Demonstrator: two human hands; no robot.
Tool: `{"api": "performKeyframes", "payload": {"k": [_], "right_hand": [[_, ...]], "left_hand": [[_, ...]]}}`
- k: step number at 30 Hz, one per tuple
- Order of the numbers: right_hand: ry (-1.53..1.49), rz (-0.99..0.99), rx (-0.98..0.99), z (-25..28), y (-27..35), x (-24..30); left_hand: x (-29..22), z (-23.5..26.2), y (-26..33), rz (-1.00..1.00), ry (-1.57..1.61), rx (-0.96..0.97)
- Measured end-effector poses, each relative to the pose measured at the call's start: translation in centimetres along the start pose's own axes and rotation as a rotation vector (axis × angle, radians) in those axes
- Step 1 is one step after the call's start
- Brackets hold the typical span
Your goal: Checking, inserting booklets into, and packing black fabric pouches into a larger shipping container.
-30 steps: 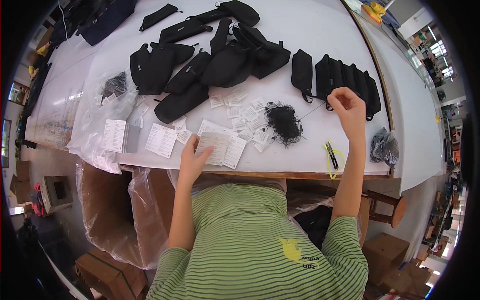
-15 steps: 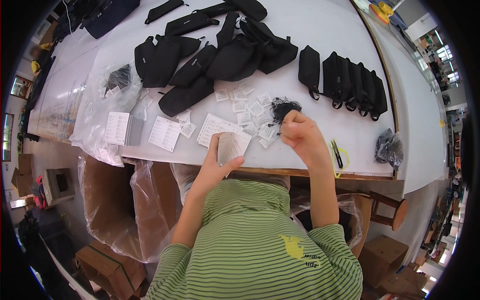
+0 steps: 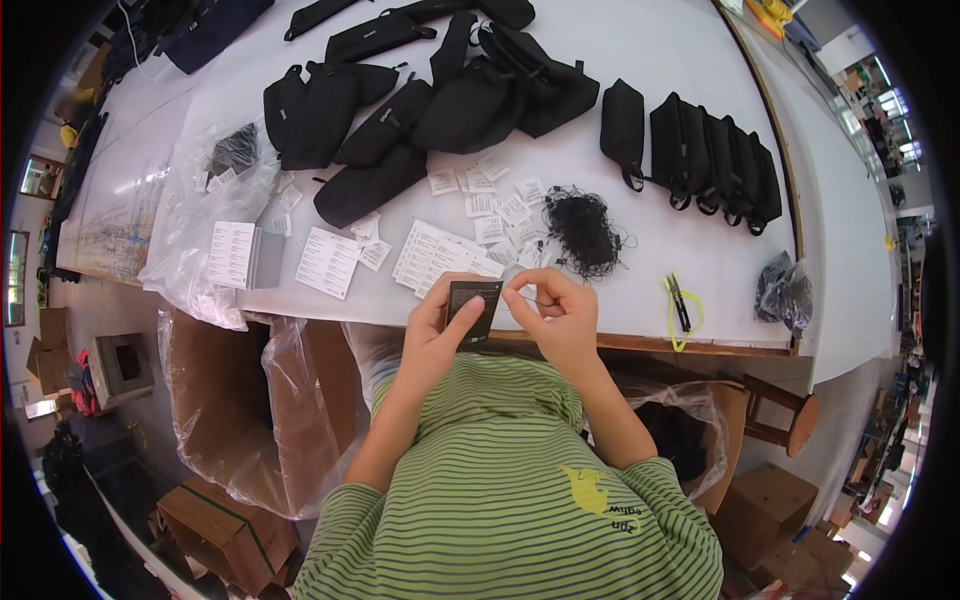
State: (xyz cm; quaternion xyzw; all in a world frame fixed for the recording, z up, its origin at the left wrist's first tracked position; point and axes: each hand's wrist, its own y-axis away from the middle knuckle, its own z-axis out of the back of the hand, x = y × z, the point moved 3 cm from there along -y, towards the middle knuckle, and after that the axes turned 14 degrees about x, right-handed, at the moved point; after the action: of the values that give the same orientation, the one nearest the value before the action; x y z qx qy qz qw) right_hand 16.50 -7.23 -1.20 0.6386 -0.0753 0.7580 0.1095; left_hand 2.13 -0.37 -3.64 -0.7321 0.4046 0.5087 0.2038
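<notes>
Left hand (image 3: 440, 325) clamped on black card (image 3: 476, 309), right hand (image 3: 558, 318) pinching string (image 3: 541, 303) just beside it; black tangle (image 3: 583, 233) on desk (image 3: 630, 300).

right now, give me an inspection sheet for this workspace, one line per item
surface: white tabletop, scuffed at the left
things in use: black fabric pouches, heaped and in a row; small white paper tags; white rectangular printed cards; tangled black strings
clutter: crumpled clear plastic bag, left; black snips with yellow cord, right
hands: left hand holds a black rectangular card; right hand, beside it, pinches what looks like a thin black string
cables: thin white cord, far left
surroundings: brown cardboard boxes, round brown wooden stool
</notes>
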Motion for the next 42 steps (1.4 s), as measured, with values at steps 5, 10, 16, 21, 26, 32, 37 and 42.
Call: {"api": "performKeyframes", "payload": {"k": [5,10,16,21,26,32,37,42], "right_hand": [[0.210,0.185,-0.129,-0.6,0.5,0.6],[0.347,0.235,-0.219,-1.0,0.9,0.9],[0.329,0.321,-0.261,-1.4,1.4,1.5],[0.087,0.192,-0.185,-1.2,1.8,1.5],[0.038,0.181,-0.047,-0.9,1.8,1.4],[0.021,0.166,0.052,0.1,1.9,1.5],[0.019,0.073,0.286,0.2,1.7,1.4],[0.019,0.025,0.354,0.1,1.4,1.0]], "left_hand": [[-1.0,-0.3,0.1,-0.268,-0.462,-0.056],[-2.4,-1.7,1.0,-0.323,-0.829,-0.166],[-2.6,-2.3,1.6,-0.511,-0.857,-0.227],[-2.9,-1.9,1.7,-0.536,-0.760,-0.160],[-2.5,-1.1,2.0,-0.418,-0.453,-0.067],[-2.2,-0.7,1.9,-0.305,-0.075,0.137],[-1.0,-0.2,1.2,-0.061,0.115,0.294],[0.1,0.2,1.4,0.035,-0.070,0.265]]}}
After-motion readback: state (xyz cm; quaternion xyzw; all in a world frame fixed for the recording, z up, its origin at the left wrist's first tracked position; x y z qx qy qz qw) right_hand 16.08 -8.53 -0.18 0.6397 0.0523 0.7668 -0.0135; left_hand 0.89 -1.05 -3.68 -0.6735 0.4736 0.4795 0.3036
